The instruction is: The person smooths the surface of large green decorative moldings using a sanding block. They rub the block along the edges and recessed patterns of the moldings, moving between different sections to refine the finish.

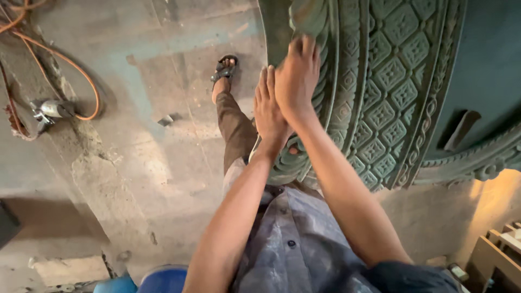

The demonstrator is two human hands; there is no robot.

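Note:
A large green curved ornamental piece [391, 92] with raised diamond and scroll patterns fills the upper right. My right hand [297, 76] lies flat on its patterned left edge, fingers pointing up. My left hand [268, 111] presses against the same edge just below and left of the right hand, fingers extended and together. Neither hand holds a tool. Under my arms I see my grey shirt and my sandalled foot [224, 70] on the floor.
A concrete floor [135, 163] spreads to the left. An orange hose [81, 70] loops to a metal fitting [49, 110] at the far left. Blue containers [163, 279] sit at the bottom edge. Wooden pieces [499, 249] stand at the bottom right.

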